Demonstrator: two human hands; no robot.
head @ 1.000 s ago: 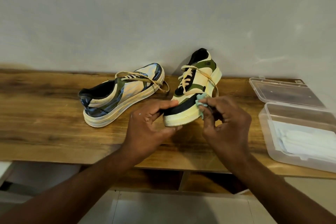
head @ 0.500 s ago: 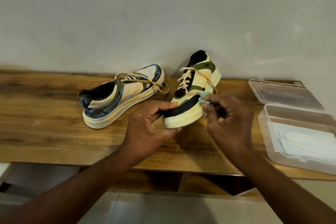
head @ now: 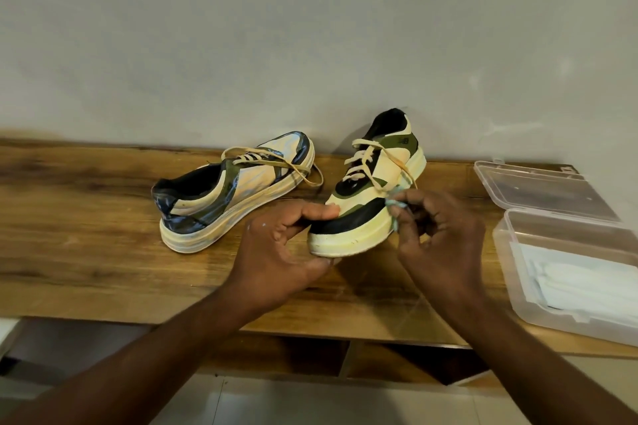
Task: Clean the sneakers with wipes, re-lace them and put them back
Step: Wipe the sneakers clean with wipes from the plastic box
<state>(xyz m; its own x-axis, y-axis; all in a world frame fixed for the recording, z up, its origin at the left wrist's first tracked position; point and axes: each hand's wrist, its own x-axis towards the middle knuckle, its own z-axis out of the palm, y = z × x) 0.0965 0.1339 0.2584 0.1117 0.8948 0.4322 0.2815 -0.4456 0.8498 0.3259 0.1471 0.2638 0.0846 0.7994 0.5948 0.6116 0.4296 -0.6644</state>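
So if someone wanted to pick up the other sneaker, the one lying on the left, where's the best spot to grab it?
Probably the heel collar of the left sneaker. Its open mouth faces the near left, so a hand coming from that side could hook fingers inside and a thumb on the heel. The loose laces trail off at the far toe end, so they stay clear.

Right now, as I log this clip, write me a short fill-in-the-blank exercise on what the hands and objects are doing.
1. The left hand grips the held sneaker at its ____.
2. The right hand pinches a pale green ____ against that shoe's side.
3. The other sneaker rests on the wooden ____.
4. The plastic box of wipes has its lid ____.

Missing words: toe; wipe; shelf; open
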